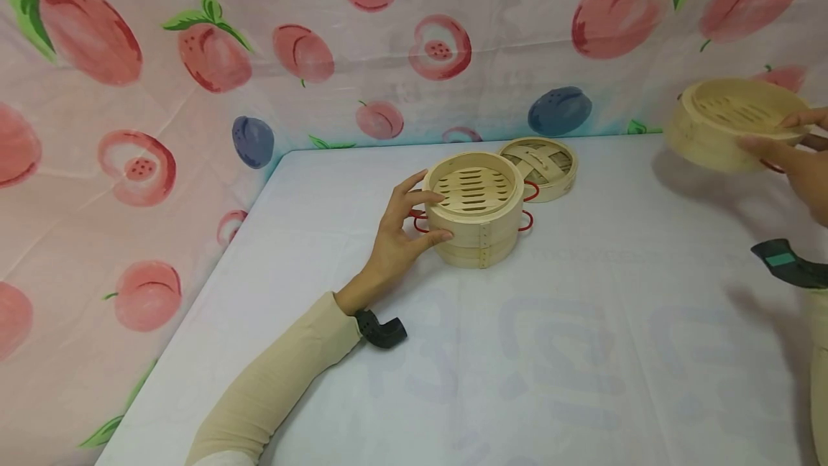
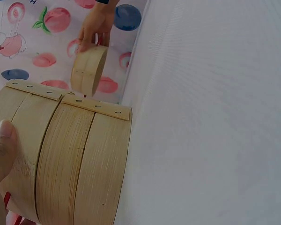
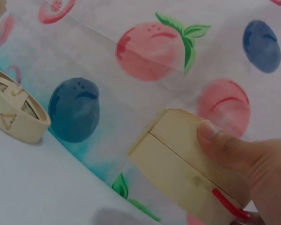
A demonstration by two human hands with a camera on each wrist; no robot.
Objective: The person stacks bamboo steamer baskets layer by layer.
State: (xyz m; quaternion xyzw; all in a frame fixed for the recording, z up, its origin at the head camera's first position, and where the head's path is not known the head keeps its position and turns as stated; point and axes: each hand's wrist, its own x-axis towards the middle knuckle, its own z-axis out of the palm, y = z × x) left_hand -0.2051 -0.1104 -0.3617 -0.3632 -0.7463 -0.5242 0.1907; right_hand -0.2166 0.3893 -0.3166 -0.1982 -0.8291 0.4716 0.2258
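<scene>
Two bamboo steamer baskets (image 1: 484,232) with red side handles stand stacked on the white table. My left hand (image 1: 409,225) holds the upper one by its left side, thumb on the front wall and fingers over the rim. In the left wrist view the stacked walls (image 2: 84,154) show close up, with the thumb (image 2: 2,145) against one. At the far right, my right hand (image 1: 805,157) grips another steamer basket (image 1: 705,131) in the air, above its shadow. The right wrist view shows the thumb along that basket's wall (image 3: 187,164), near a red handle.
Behind the stack, the woven steamer lid (image 1: 540,167) lies on the white table (image 1: 556,351). A fruit-print cloth (image 1: 491,56) rises along the table's back and left edges. Dark curved pieces (image 1: 383,331) sit at both wrists.
</scene>
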